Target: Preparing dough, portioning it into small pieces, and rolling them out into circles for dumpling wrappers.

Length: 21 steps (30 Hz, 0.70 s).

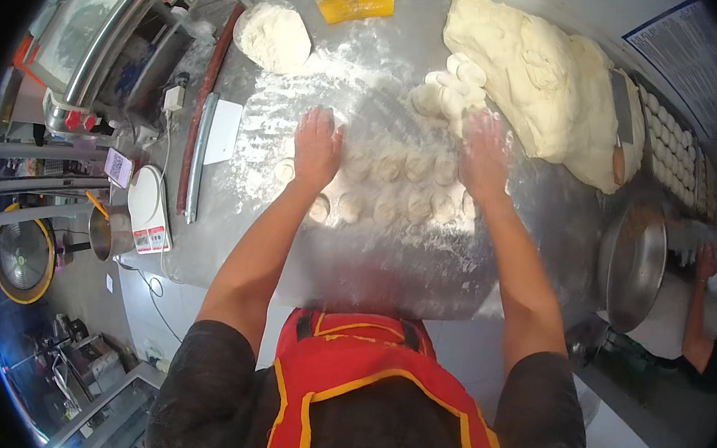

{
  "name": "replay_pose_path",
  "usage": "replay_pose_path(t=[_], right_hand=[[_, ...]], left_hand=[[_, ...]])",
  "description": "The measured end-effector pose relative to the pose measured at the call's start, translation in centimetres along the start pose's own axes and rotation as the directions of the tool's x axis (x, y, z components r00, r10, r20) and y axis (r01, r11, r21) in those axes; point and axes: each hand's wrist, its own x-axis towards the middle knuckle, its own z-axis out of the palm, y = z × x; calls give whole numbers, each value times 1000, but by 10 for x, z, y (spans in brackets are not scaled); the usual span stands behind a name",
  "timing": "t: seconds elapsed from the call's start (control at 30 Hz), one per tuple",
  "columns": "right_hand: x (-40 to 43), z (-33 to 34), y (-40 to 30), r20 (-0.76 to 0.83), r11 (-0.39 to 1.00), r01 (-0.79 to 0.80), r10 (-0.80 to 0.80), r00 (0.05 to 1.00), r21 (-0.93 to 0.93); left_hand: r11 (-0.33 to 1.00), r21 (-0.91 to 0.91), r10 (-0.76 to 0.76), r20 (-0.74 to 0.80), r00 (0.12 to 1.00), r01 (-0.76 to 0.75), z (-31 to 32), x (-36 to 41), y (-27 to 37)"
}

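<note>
My left hand [317,150] is palm down at the left end of two rows of small round dough pieces [391,165], fingers straight and holding nothing. My right hand [484,158] lies palm down at the rows' right end, its fingertips beside a heap of floured dough pieces [454,98]. What is under the palms is hidden. Loose flour covers much of the steel table [342,267] around both hands. A large slab of dough [537,80] spreads at the back right, and a mound of flour [275,37] sits at the back left.
A yellow scraper [356,6] lies at the back. Left are a white card [223,132], a red-brown rod [207,108], a metal tube [200,165], a kitchen scale [150,206] and a roller machine [102,48]. Right are a knife [621,112], a steel bowl [637,267] and another person's arm [698,305].
</note>
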Motion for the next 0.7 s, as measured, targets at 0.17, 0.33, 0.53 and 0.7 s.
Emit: replay_pose_path(t=[0.17,0.33,0.53,0.7], right_hand=[[12,32,17,306,982,144,-101,947,-122],[23,24,14,254,955,246,-200,946,-167],[16,39,-23,114,968,203,-221,969,149],[18,41,-18,236,956,288,-291,927,48]], left_hand=[[959,281,-16,169,985,-32,11,5,1],[946,312,30,170,985,-82,8,-1,0],[986,148,27,273,962,-70,22,15,60],[935,298,119,248,961,-192,14,26,59]])
